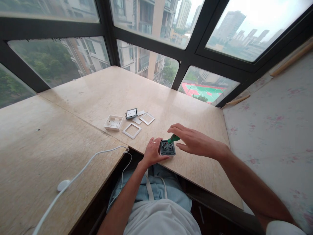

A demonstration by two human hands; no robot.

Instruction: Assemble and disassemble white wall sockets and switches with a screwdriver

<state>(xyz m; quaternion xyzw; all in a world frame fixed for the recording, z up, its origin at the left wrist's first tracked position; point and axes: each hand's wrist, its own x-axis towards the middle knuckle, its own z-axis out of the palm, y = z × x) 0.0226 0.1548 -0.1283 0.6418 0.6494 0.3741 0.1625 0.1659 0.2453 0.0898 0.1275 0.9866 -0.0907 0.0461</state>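
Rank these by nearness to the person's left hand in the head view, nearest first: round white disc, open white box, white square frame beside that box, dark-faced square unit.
1. Dark-faced square unit: held in the left hand.
2. White square frame: ahead and to the left.
3. Open white box: just left of that frame.
4. Round white disc: well off to the left.

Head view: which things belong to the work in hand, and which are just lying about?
In the work:
dark switch or socket module, in the left hand
green screwdriver, at the right hand
likely: second module, white mounting box, square frames, flat white pieces

Lying about:
white cable
round white piece, use unclear
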